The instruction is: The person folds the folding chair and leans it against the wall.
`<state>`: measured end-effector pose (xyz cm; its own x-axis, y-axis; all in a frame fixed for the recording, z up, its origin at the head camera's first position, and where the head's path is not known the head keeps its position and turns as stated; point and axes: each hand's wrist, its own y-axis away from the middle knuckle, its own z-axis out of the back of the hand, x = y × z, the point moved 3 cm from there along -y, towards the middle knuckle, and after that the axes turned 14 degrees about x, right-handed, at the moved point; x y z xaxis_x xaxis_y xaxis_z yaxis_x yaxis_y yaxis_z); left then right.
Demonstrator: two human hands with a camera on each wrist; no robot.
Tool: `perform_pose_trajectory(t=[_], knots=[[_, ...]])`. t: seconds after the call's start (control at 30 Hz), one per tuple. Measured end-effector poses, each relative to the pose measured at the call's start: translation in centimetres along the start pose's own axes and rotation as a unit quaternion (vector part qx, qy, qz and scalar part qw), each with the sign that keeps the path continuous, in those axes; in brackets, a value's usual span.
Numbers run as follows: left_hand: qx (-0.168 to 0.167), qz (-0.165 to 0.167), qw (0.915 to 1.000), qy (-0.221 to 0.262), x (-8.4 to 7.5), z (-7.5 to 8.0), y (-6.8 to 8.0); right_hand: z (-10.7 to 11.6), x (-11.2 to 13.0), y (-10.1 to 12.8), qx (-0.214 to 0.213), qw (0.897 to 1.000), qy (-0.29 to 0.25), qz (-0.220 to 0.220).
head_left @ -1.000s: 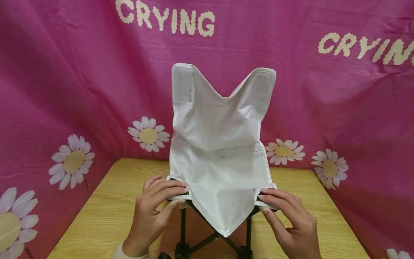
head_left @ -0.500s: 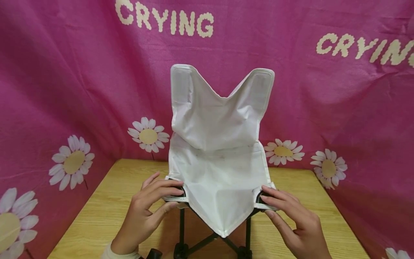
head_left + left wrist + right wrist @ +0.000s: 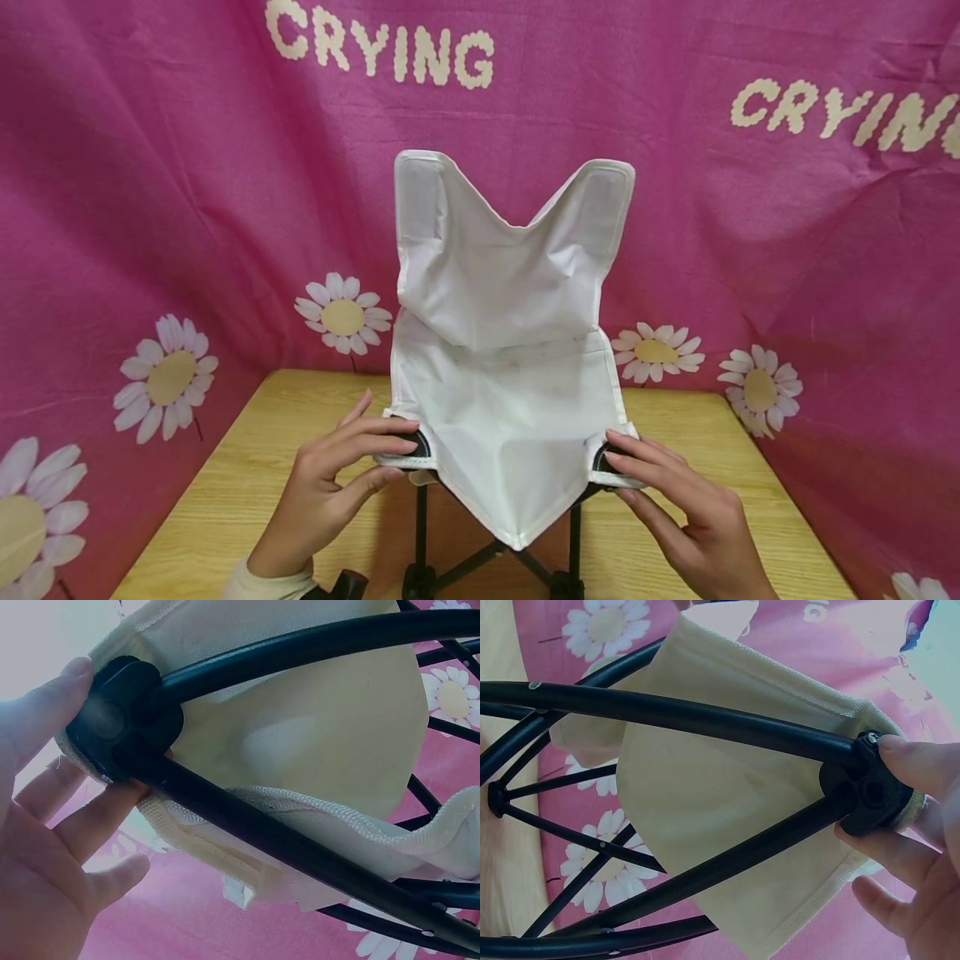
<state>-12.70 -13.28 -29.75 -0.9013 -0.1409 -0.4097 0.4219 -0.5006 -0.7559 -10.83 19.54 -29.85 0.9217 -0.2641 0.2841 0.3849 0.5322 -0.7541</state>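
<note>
A small folding chair with a white fabric seat [image 3: 517, 417] and a black tube frame [image 3: 422, 525] stands on the wooden table. My left hand [image 3: 322, 483] is at its left front corner, fingers over the top and thumb at the lower edge. In the left wrist view, that hand's thumb and fingers lie around the black corner joint [image 3: 124, 720]. My right hand [image 3: 682, 508] holds the right front corner the same way. Its thumb presses the black joint [image 3: 874, 784] in the right wrist view. Black patches show in both fabric corner pockets.
Above the seat rises the chair's fabric back [image 3: 502, 283], its two upper corners pointing up. A pink curtain [image 3: 187, 208] with daisies and lettering surrounds the wooden table [image 3: 247, 442]. A dark object [image 3: 349, 585] sits by my left wrist.
Both hands have shifted slightly outward at the front corners, the left one more. More of the black patches shows between my fingers and the seat. The chair has stayed nearly in place.
</note>
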Motion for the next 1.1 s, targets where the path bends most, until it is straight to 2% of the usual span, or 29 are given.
perform_pose_trajectory(t=[0.17, 0.4, 0.63, 0.83, 1.1], knots=[[-0.001, -0.005, 1.0, 0.006, 0.4, 0.1, 0.4, 0.0, 0.0, 0.0, -0.002, 1.0, -0.01, -0.008], [0.007, 0.011, 0.9999, 0.005, 0.7, 0.2, 0.9, 0.1, -0.1, 0.1, 0.007, 1.0, -0.029, 0.002], [-0.018, -0.004, 0.9998, 0.011, 0.5, -0.1, 0.6, 0.1, -0.1, 0.1, 0.005, 0.999, -0.033, 0.007], [-0.035, -0.002, 0.9993, 0.012, 0.2, -0.2, 0.3, -0.1, 0.0, 0.0, -0.003, 1.0, -0.027, 0.002], [-0.044, 0.004, 0.999, 0.006, 1.1, -0.5, 0.7, -0.4, 0.0, -0.1, -0.011, 1.0, -0.009, -0.007]])
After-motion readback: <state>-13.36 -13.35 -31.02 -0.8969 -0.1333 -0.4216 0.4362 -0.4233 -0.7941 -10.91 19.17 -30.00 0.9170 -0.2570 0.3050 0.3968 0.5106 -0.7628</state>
